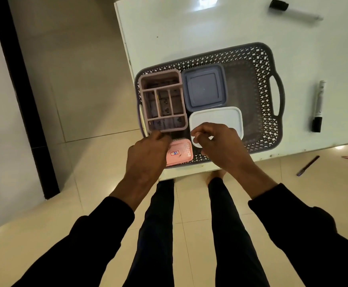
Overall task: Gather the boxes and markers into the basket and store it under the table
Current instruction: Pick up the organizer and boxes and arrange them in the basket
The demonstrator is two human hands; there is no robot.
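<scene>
Basket (272, 65) sits at the table's (169, 27) near-left corner, four boxes inside. Left hand (146, 154) fingers curl down on the pink box (181, 152) at the basket's near edge; grip itself hidden, can't tell. Right hand (218, 141) hovers loosely curled over the white box (216, 119), holding nothing. Divided pink organizer (162, 100) and grey-lidded box (204, 88) fill the left side. Two markers (318, 106) (293, 11) not yet in, on the table's right side. Basket looks light, stiff plastic; lift by the side handle (276, 96) cut-outs, both hands.
</scene>
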